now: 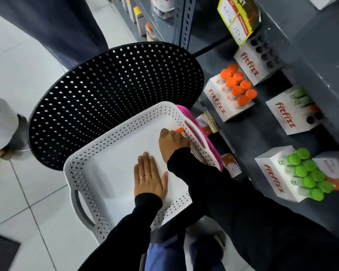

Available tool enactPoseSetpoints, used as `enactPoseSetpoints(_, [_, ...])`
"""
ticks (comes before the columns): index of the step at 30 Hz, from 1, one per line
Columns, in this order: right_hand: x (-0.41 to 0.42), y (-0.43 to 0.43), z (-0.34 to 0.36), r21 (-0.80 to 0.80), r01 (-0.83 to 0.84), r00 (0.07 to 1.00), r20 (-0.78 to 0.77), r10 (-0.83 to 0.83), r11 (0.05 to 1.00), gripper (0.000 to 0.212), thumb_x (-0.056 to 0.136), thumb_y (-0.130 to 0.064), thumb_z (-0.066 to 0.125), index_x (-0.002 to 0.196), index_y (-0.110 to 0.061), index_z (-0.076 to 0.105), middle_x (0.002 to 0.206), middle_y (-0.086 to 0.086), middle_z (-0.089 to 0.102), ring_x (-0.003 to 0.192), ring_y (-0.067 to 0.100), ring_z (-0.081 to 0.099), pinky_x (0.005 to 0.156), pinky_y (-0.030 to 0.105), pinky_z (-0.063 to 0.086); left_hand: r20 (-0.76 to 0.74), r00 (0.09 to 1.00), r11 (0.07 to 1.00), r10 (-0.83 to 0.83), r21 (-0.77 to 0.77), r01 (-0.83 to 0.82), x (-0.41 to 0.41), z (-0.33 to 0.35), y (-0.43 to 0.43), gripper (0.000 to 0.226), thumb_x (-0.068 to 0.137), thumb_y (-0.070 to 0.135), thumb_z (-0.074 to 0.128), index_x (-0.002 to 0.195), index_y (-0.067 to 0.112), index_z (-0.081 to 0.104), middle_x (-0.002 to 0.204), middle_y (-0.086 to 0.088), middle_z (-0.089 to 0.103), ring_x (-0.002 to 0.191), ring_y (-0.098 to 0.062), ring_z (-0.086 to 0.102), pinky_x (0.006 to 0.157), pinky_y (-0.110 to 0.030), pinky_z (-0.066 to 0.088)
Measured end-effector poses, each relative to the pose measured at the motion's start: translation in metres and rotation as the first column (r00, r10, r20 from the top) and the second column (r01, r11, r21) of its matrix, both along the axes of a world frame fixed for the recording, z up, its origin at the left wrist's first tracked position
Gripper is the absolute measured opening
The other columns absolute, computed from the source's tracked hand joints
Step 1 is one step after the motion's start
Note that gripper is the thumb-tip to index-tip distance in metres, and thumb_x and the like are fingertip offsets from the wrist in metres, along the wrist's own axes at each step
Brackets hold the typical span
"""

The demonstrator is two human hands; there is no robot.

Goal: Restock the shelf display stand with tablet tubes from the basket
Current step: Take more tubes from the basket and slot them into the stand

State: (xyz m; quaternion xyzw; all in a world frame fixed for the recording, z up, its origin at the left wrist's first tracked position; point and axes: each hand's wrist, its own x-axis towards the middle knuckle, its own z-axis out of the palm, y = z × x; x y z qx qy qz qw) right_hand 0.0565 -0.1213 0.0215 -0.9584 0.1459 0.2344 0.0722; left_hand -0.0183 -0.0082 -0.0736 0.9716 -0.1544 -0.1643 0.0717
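At centre, on the stool: white basket, a pink one under its 3 o'clock edge.
Stool: one, black, perforated, at 11 o'clock.
Display stands: four Fitfizz boxes at 3 o'clock, the orange-capped one holding eight tubes.
Left hand: flat, fingers spread, holding nothing.
Right hand: curled round one orange-capped tube in the basket's 2 o'clock corner.

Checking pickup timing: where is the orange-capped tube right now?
In the head view, the orange-capped tube lies in the white basket's far right corner, under the right hand's fingertips, beside the handle slot.
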Motion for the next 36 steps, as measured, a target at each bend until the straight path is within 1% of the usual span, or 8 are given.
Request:
enactPoseSetpoints(2, [-0.002, 0.001, -0.001, -0.058, 0.001, 1.0, 0.027, 0.001, 0.998, 0.017, 0.074, -0.02, 0.069, 0.089, -0.012, 0.069, 0.072, 0.007, 0.072, 0.061, 0.02, 0.071, 0.048, 0.023, 0.053, 0.012, 1.0, 1.0, 0.011, -0.001, -0.011, 0.0, 0.001, 0.001, 0.076, 0.092, 0.05, -0.002, 0.138, -0.006, 0.021, 0.148, -0.025, 0.024, 0.14, -0.021, -0.018, 0.113, -0.037, -0.006])
enactPoseSetpoints(6, [-0.006, 0.002, -0.004, 0.068, -0.049, 0.998, 0.037, 0.047, 0.996, 0.023, 0.096, -0.006, 0.042, 0.119, -0.001, 0.048, 0.108, 0.018, 0.068, 0.1, 0.033, 0.066, 0.076, 0.037, 0.055, -0.012, 1.0, 1.0, 0.005, -0.018, -0.006, 0.001, 0.004, 0.002, 0.075, 0.093, 0.049, -0.003, 0.137, -0.007, 0.022, 0.146, -0.026, 0.026, 0.14, -0.021, -0.018, 0.112, -0.036, -0.007])
enactPoseSetpoints(11, [-0.011, -0.009, 0.019, 0.154, 0.081, 0.995, 0.043, -0.089, 0.985, 0.024, 0.096, -0.007, 0.048, 0.118, 0.0, 0.049, 0.116, 0.02, 0.065, 0.108, 0.036, 0.063, 0.084, 0.04, 0.054, -0.036, 0.999, 1.0, -0.006, -0.012, 0.006, 0.002, 0.006, 0.0, 0.078, 0.092, 0.051, -0.001, 0.137, -0.008, 0.023, 0.147, -0.027, 0.025, 0.138, -0.037, 0.018, 0.112, -0.035, -0.007])
enactPoseSetpoints(16, [-0.03, -0.057, 0.086, 0.21, 0.224, 0.969, 0.054, -0.24, 0.952, 0.045, 0.089, -0.019, 0.064, 0.125, 0.002, 0.048, 0.126, 0.02, 0.059, 0.113, 0.035, 0.06, 0.086, 0.036, 0.051, -0.058, 0.998, 0.997, 0.026, -0.075, -0.03, 0.006, 0.031, -0.018, 0.077, 0.083, 0.046, 0.006, 0.142, -0.002, 0.008, 0.153, -0.021, 0.001, 0.141, -0.032, -0.002, 0.116, -0.04, 0.0])
enactPoseSetpoints(19, [-0.049, -0.09, 0.136, 0.207, 0.304, 0.93, 0.148, -0.337, 0.93, 0.045, 0.083, -0.025, 0.071, 0.116, -0.001, 0.051, 0.125, 0.02, 0.057, 0.114, 0.036, 0.058, 0.088, 0.036, 0.049, 0.073, 0.994, 0.979, -0.077, -0.182, 0.089, 0.013, 0.061, -0.052, 0.078, 0.09, 0.048, 0.004, 0.136, -0.011, 0.025, 0.147, -0.03, 0.02, 0.137, -0.041, 0.018, 0.113, -0.04, 0.009])
enactPoseSetpoints(22, [-0.08, -0.124, 0.191, 0.142, 0.377, 0.878, 0.262, -0.402, 0.915, 0.054, 0.078, -0.029, 0.073, 0.122, -0.005, 0.053, 0.124, 0.017, 0.059, 0.116, 0.034, 0.056, 0.089, 0.036, 0.048, 0.203, 0.954, 0.915, -0.221, -0.294, 0.275, 0.022, 0.107, -0.11, 0.062, 0.089, 0.032, 0.026, 0.127, -0.016, 0.037, 0.135, -0.037, 0.037, 0.126, -0.049, 0.036, 0.108, -0.047, 0.022])
enactPoseSetpoints(29, [-0.181, -0.181, 0.309, 0.037, 0.585, 0.709, 0.462, -0.533, 0.81, 0.028, 0.076, -0.035, 0.071, 0.084, -0.01, 0.062, 0.086, 0.017, 0.061, 0.101, 0.032, 0.061, 0.057, 0.024, 0.034, 0.432, 0.798, 0.653, -0.419, -0.467, 0.596, -0.013, 0.221, -0.233, 0.063, 0.087, 0.034, 0.028, 0.133, -0.01, 0.032, 0.142, -0.03, 0.033, 0.132, -0.043, 0.029, 0.111, -0.047, 0.022])
enactPoseSetpoints(36, [-0.265, -0.194, 0.361, 0.037, 0.676, 0.586, 0.579, -0.567, 0.736, 0.031, 0.078, -0.03, 0.069, 0.064, -0.011, 0.049, 0.065, 0.003, 0.047, 0.076, 0.023, 0.046, 0.043, 0.021, 0.024, 0.328, 0.77, 0.66, -0.548, -0.397, 0.638, -0.075, 0.241, -0.285, 0.076, 0.085, 0.046, 0.012, 0.136, -0.009, 0.026, 0.147, -0.026, 0.026, 0.137, -0.038, 0.02, 0.113, -0.046, 0.015])
